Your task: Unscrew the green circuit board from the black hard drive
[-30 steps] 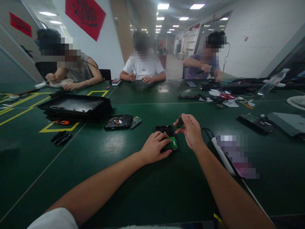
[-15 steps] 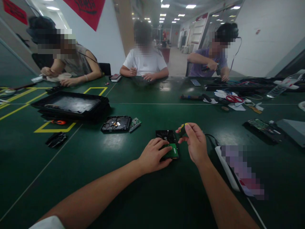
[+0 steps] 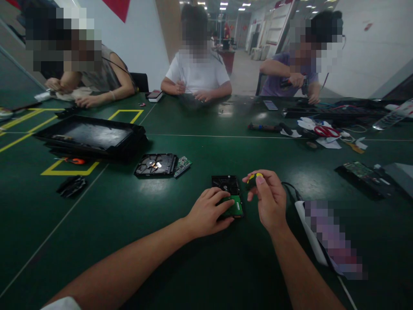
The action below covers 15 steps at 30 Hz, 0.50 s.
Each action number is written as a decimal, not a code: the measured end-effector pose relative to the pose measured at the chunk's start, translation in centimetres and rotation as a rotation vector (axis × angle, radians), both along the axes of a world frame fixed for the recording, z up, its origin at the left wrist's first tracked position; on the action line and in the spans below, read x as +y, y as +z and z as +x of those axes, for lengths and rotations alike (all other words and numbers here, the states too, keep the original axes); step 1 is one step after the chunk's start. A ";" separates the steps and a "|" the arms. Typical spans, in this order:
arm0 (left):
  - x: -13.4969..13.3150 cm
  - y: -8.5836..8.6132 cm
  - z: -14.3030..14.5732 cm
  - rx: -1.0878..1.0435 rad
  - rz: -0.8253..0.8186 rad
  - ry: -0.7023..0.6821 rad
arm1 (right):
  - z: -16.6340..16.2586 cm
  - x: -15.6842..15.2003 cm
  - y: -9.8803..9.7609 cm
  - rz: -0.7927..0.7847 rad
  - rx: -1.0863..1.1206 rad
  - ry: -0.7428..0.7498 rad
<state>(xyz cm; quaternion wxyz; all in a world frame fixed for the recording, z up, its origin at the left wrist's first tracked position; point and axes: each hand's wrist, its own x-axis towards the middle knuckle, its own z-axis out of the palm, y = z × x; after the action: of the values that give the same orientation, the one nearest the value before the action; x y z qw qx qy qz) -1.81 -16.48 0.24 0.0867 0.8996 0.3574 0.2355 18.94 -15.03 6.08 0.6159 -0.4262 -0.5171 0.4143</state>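
Pressing flat on the hard drive (image 3: 228, 193), the left hand (image 3: 208, 213) lies open, while the right hand (image 3: 269, 200) is clamped around a screwdriver (image 3: 253, 179) above the counter (image 3: 135, 228).

Left hand (image 3: 208, 213) steadies hard drive (image 3: 228, 193); right hand (image 3: 269, 200) grips screwdriver (image 3: 253, 179).

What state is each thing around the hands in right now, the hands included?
left hand: palm down, fingers pressing on the hard drive
hard drive: flat on the table, green board facing up
right hand: closed on the screwdriver
screwdriver: held by its handle beside the drive, tip hidden
second drive: flat, untouched, loose board at its right edge
trays: stacked
scissors: lying flat, untouched
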 end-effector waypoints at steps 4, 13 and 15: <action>-0.1 -0.3 0.0 0.002 -0.003 0.005 | 0.0 -0.3 0.1 0.061 -0.119 -0.076; -0.6 -0.6 0.1 0.007 0.049 0.018 | 0.4 -0.7 0.0 0.102 -0.165 -0.062; -0.7 -0.6 0.1 0.010 0.054 0.020 | 0.4 -0.8 0.0 0.104 -0.168 -0.047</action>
<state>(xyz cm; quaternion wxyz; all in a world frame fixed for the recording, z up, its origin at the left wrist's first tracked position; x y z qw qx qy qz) -1.67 -17.19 -0.31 0.0580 0.8991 0.3604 0.2417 19.30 -15.81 6.06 0.6010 -0.4388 -0.5779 0.3351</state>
